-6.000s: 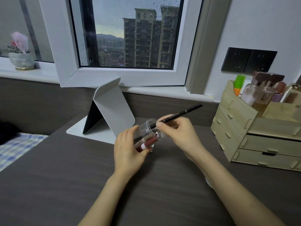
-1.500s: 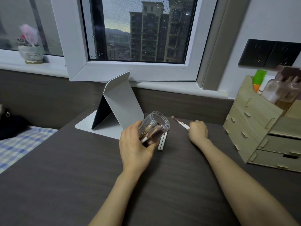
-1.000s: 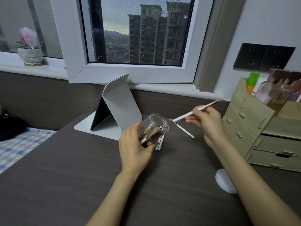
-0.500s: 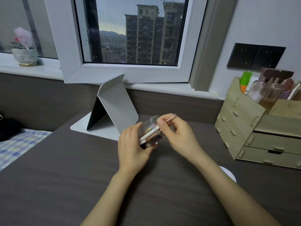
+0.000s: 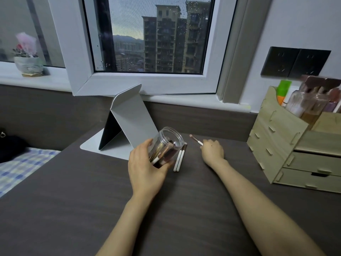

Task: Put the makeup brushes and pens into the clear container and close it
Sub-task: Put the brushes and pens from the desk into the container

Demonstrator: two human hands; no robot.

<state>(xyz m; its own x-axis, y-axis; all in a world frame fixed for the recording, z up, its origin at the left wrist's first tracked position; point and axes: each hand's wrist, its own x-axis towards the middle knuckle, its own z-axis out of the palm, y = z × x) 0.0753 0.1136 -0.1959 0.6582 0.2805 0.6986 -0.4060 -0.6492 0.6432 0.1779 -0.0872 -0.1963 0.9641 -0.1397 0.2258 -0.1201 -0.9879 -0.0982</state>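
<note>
My left hand [image 5: 145,169] grips the clear container [image 5: 167,145], tilted with its open mouth facing away and to the right. Several brushes and pens lie inside it. Two white-handled brushes [image 5: 180,159] rest side by side on the dark desk just right of the container. Farther right, my right hand [image 5: 212,151] lies knuckles-up on the desk with its fingertips on the handle of a thin white-handled brush [image 5: 196,140], whose tip points up and left. No lid is in view.
A folded white stand mirror [image 5: 129,119] stands behind the container. A wooden drawer organizer [image 5: 287,145] with bottles fills the right side. A potted plant [image 5: 27,61] sits on the window sill at left. A checked cloth [image 5: 22,167] lies beyond the desk's left edge.
Half a second ago my right hand was at the container's mouth sliding a white-handled brush in. Now that hand is out on the desk to the right, on another thin brush.
</note>
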